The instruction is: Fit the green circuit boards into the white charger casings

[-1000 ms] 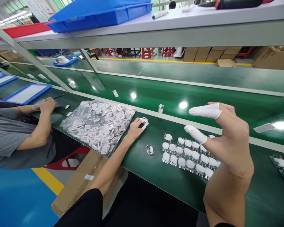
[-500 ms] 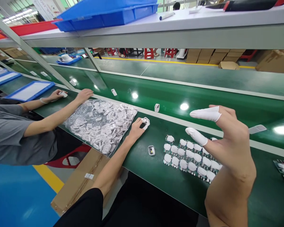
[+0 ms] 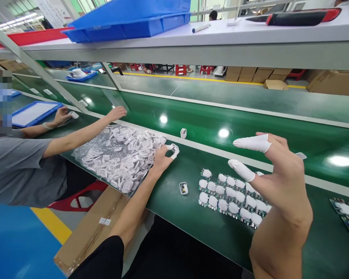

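Observation:
My left hand (image 3: pixel 162 158), with white finger cots on its thumb and finger, is closed around a small white plastic housing (image 3: pixel 175 149) at the right edge of the bag of white parts. On the green bench nearby lies another white housing (image 3: pixel 184 188) with electronics inside. My right hand (image 3: pixel 279 172), also in white finger cots, hovers with thumb and finger spread and nothing between them. Below and left of it sit rows of small circuit boards (image 3: pixel 232 192) topped with white round pieces, partly hidden by the hand.
A clear bag (image 3: pixel 125 155) of white plastic parts lies on the left. A co-worker's hand (image 3: pixel 118 112) reaches over it to the green belt (image 3: pixel 145 106). One white housing (image 3: pixel 183 133) stands on the belt. A shelf with a blue tray (image 3: pixel 128 29) crosses above.
The housing on the belt has shifted left. A flat white piece farther left on it no longer shows. The co-worker's near hand has reached farther right. My hands keep nearly the same pose.

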### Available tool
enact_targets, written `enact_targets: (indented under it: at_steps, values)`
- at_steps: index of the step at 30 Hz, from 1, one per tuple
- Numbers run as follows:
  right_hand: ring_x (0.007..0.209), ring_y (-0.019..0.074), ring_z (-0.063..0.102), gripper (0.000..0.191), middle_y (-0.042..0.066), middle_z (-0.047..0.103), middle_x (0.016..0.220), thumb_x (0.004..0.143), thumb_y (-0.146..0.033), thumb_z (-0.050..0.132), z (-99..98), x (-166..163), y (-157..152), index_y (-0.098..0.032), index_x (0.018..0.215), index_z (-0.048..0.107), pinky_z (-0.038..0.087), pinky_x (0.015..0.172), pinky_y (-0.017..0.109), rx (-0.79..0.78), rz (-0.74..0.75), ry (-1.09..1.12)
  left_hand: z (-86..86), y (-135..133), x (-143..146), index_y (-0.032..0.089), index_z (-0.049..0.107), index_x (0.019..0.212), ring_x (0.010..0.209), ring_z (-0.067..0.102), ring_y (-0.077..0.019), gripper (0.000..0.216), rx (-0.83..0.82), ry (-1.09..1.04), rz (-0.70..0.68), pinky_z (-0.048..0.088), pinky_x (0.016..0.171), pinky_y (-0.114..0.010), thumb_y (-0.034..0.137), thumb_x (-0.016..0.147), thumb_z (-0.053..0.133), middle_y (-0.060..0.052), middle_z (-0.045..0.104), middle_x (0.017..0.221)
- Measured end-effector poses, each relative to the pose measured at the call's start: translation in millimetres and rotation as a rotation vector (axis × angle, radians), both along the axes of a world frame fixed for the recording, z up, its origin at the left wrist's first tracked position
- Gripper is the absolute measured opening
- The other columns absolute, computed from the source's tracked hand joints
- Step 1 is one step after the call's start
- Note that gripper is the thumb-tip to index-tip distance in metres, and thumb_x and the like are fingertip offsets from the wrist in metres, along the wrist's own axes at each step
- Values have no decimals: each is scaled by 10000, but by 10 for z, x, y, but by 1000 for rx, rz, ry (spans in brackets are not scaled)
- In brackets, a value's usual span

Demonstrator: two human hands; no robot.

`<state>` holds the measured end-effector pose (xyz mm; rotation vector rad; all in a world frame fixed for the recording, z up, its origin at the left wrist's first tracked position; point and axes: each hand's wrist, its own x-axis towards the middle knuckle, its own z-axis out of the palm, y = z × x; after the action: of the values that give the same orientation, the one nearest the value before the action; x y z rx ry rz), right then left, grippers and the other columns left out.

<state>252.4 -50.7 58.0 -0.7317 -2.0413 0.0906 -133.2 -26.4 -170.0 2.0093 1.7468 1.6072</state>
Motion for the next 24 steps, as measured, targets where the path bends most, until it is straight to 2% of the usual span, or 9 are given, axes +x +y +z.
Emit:
enact_targets:
  at_steps: [5,10,14,20,24]
  values:
    - [1113,384,763,297,61,807,1099,1035,-388,827,-36,-29,26,-381,1313,722,596,1111,656,-22,-25,-36,-128,3,46,243,793,1004,831,787,-182,77,-57,21,-23,676,822,-333,315,977,791,-22,788,923]
    - [1120,370,773,300,50,826,1108,1012,-367,839,-42,-38,30,-354,1293,735,607,1102,633,5,-26,-42,-136,9,53,238,782,995,805,752,-165,82,-63,5,-11,646,811,-311,316,973,770,-11,755,897]
    - [1096,346,774,326,58,837,1119,969,-331,880,-14,-34,-14,-320,1268,751,609,1085,613,15,-14,-23,-107,29,45,241,781,963,801,740,-167,104,-73,-41,-34,641,815,-310,340,935,797,-13,758,898]
    - [1073,330,785,358,42,843,1138,991,-348,852,51,15,-97,-368,1327,730,626,1094,634,42,-36,-20,3,9,57,249,749,823,772,731,-174,154,-78,-167,-50,650,792,-311,347,843,866,-4,748,827]
    - [1035,311,778,351,34,840,1108,985,-311,853,92,127,-135,-366,1310,733,626,1097,614,58,-77,9,104,-14,154,247,759,810,761,757,-192,217,-76,-286,-76,681,777,-336,373,781,933,-8,772,806]
